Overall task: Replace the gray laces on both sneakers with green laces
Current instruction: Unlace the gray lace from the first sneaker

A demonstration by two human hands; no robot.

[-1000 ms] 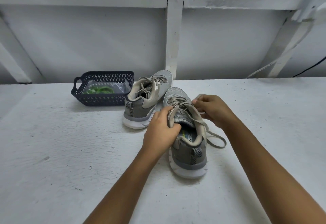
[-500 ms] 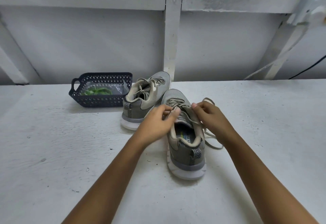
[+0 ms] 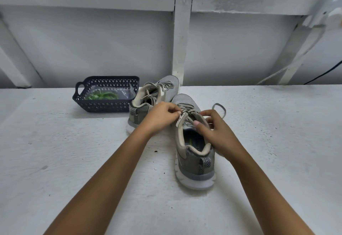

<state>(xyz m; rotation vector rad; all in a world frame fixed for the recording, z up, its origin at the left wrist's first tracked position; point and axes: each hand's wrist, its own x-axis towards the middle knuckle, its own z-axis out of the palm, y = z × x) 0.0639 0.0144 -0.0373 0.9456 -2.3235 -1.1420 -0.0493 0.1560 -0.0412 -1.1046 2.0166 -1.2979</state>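
Note:
Two gray sneakers stand on the white table. The near sneaker (image 3: 194, 162) has its heel toward me; the far sneaker (image 3: 159, 94) sits behind it to the left. My left hand (image 3: 161, 116) pinches the gray lace (image 3: 187, 109) at the top eyelets of the near sneaker. My right hand (image 3: 216, 133) grips the collar on the shoe's right side, thumb over the tongue, fingers on the lace. A loose loop of that lace (image 3: 220, 108) lies on the table beyond my right hand. Green laces (image 3: 100, 96) lie in a clear bag inside the basket.
A dark blue perforated basket (image 3: 105, 105) with a handle stands at the back left, touching the far sneaker. A white wall with a vertical post (image 3: 181, 49) and slanted braces rises right behind the table.
My left hand moved off the shoe's collar up to the laces. My right hand drew back to the collar, and the lace loop now lies stretched out beyond it.

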